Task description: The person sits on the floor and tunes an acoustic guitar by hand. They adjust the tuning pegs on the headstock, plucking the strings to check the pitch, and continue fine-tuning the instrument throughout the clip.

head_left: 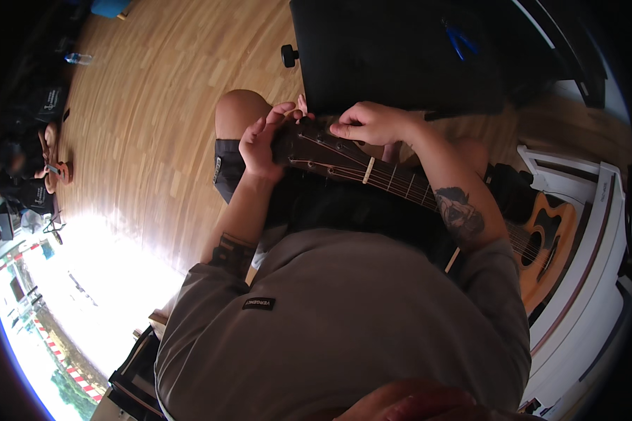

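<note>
A guitar's dark headstock (316, 151) lies across my lap, pointing left, with strings running over a pale nut (369, 170) onto the fretted neck (404, 184). My left hand (260, 146) is around the headstock's left end, palm against it, some fingers raised and bent over the far side. At the far edge, my right hand (372, 123) pinches thumb against fingers beside the tuning pegs. What sits in that pinch is mostly hidden, probably a peg. My right forearm crosses the neck. Beyond it shows a light-wood guitar body (548, 242); whether it joins this neck cannot be told.
Ahead stands a black flat surface (393, 56) with blue-handled pliers (460, 42) on it and a black knob (288, 55) at its side. A white piece of furniture (576, 302) borders the right. On the wooden floor (147, 105) is a plastic bottle (79, 59).
</note>
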`<move>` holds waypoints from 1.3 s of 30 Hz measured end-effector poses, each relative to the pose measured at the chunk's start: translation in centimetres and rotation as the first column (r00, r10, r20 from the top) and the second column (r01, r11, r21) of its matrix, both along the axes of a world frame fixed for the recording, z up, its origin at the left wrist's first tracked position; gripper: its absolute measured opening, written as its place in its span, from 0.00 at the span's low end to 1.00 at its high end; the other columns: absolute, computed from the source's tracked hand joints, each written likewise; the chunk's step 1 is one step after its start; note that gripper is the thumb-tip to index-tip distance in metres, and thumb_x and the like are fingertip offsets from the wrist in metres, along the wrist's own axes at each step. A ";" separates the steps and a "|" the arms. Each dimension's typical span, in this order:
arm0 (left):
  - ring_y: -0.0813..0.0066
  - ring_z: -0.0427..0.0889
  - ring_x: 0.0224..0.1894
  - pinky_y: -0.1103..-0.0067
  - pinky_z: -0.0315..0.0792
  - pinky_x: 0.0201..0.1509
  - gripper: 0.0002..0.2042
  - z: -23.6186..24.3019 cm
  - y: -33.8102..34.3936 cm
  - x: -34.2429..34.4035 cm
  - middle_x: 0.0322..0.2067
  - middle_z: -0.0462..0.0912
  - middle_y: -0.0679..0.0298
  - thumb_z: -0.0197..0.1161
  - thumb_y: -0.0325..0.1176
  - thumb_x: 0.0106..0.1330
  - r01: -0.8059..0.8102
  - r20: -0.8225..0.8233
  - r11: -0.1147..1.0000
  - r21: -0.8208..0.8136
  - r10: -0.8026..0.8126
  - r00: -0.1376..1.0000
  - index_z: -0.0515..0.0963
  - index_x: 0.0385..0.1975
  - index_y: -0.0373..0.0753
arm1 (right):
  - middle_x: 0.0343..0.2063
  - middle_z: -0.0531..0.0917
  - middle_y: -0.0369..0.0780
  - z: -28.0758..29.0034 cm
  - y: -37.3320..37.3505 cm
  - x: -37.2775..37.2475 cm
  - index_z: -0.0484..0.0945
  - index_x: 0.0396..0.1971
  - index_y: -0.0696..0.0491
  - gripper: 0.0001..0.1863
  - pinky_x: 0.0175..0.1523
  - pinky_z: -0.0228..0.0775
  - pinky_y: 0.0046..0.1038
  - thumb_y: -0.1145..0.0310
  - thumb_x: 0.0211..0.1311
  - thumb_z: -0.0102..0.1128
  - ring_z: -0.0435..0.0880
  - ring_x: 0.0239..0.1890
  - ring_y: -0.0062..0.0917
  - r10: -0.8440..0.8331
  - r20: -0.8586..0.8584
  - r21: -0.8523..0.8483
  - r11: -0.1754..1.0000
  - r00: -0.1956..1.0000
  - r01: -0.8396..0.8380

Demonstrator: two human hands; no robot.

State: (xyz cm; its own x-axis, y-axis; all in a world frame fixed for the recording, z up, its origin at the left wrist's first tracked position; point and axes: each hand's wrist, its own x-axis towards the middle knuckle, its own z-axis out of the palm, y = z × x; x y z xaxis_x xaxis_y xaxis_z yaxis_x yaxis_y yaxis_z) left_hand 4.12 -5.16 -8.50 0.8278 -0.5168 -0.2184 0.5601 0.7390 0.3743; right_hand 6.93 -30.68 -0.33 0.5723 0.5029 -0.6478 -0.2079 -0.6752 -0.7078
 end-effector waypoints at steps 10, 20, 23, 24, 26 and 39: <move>0.50 0.72 0.65 0.57 0.67 0.70 0.27 0.7 -0.1 0.0 0.50 0.75 0.54 0.50 0.50 0.69 0.010 -0.019 1.000 -0.009 -0.010 1.000 0.72 0.59 0.36 | 0.27 0.86 0.45 -2.2 0.0 0.1 0.86 0.35 0.57 0.25 0.41 0.73 0.35 0.47 0.72 0.58 0.85 0.32 0.32 0.023 0.171 0.017 1.000 0.985 -0.026; 0.49 0.72 0.65 0.57 0.67 0.70 0.28 0.2 -0.2 -0.2 0.50 0.76 0.54 0.51 0.52 0.69 -0.013 0.008 1.000 -0.006 0.013 1.000 0.73 0.59 0.36 | 0.37 0.88 0.46 -2.2 -0.1 0.5 0.86 0.49 0.56 0.27 0.43 0.78 0.34 0.44 0.73 0.56 0.88 0.38 0.30 0.077 0.092 -0.085 0.994 0.993 -0.069; 0.50 0.72 0.65 0.57 0.67 0.70 0.27 0.3 -0.2 -0.1 0.51 0.76 0.54 0.50 0.51 0.69 0.006 0.016 0.999 -0.035 -0.005 1.000 0.72 0.59 0.36 | 0.38 0.88 0.46 -3.6 -0.2 0.5 0.86 0.49 0.56 0.29 0.46 0.78 0.35 0.43 0.73 0.56 0.87 0.40 0.32 0.075 0.104 -0.063 0.996 0.992 -0.069; 0.50 0.72 0.65 0.58 0.67 0.70 0.27 0.3 -0.2 0.0 0.51 0.75 0.55 0.50 0.51 0.69 0.010 0.031 1.000 -0.019 -0.009 0.999 0.72 0.60 0.36 | 0.39 0.88 0.46 -3.1 -0.2 0.5 0.85 0.49 0.57 0.29 0.48 0.77 0.36 0.43 0.73 0.56 0.88 0.41 0.32 0.073 0.088 -0.070 0.995 0.993 -0.067; 0.48 0.71 0.65 0.56 0.65 0.71 0.27 0.0 -0.1 0.1 0.52 0.76 0.55 0.53 0.52 0.68 0.012 0.022 1.000 0.006 -0.013 1.000 0.72 0.59 0.37 | 0.39 0.89 0.46 -2.9 -0.2 0.4 0.85 0.49 0.57 0.29 0.47 0.78 0.36 0.43 0.73 0.56 0.88 0.41 0.32 0.086 0.083 -0.088 0.993 0.993 -0.079; 0.50 0.72 0.64 0.58 0.68 0.69 0.28 0.4 -0.2 -0.1 0.50 0.75 0.55 0.51 0.51 0.68 0.006 0.014 1.000 -0.017 -0.005 1.000 0.72 0.60 0.36 | 0.35 0.89 0.44 -3.0 0.1 0.3 0.86 0.46 0.57 0.23 0.44 0.79 0.35 0.51 0.76 0.54 0.88 0.39 0.29 0.104 0.151 -0.017 0.995 0.983 -0.103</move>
